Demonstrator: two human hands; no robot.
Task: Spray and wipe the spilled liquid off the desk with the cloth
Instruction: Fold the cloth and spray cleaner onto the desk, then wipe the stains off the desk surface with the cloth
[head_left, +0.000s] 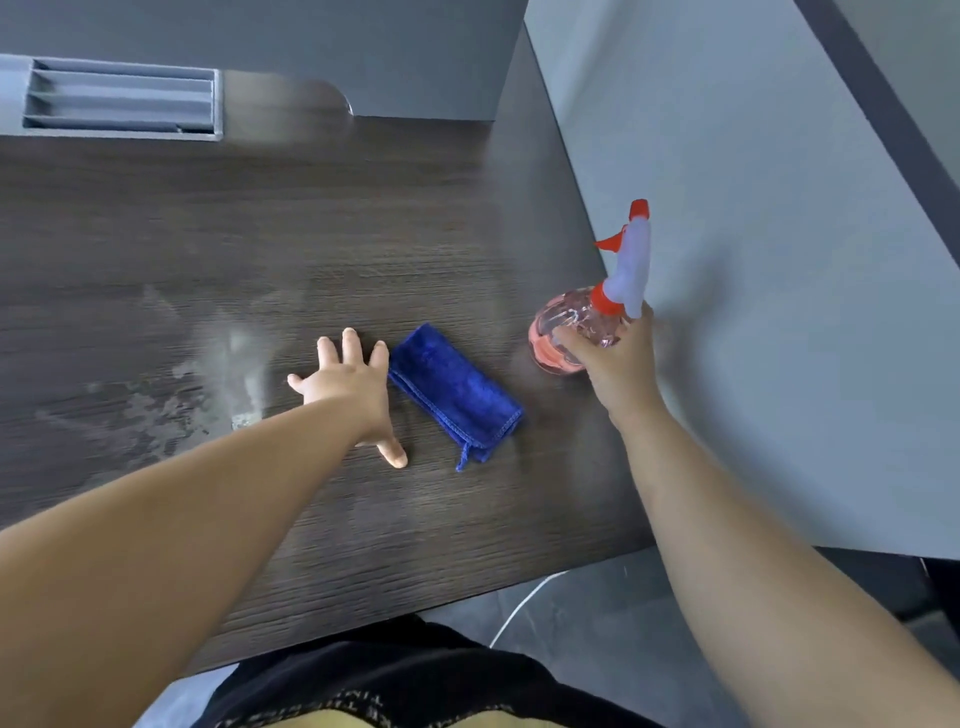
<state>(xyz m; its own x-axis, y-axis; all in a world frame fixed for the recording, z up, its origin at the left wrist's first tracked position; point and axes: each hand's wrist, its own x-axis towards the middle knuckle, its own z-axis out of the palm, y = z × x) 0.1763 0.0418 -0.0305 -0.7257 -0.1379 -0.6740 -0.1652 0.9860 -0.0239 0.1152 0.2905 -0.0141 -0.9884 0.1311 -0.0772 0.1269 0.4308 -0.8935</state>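
The left hand lies open, fingers spread flat on the dark wood-grain desk, just left of the folded, plush blue cloth at frame centre. The right hand grips the translucent pink plastic spray bottle at right; its rounded body could slip. The pale, streaky spilled liquid at left might smear wider.

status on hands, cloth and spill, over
Left hand open beside the cloth. Right hand grips the spray bottle. Spill unwiped at left, nothing blocking.
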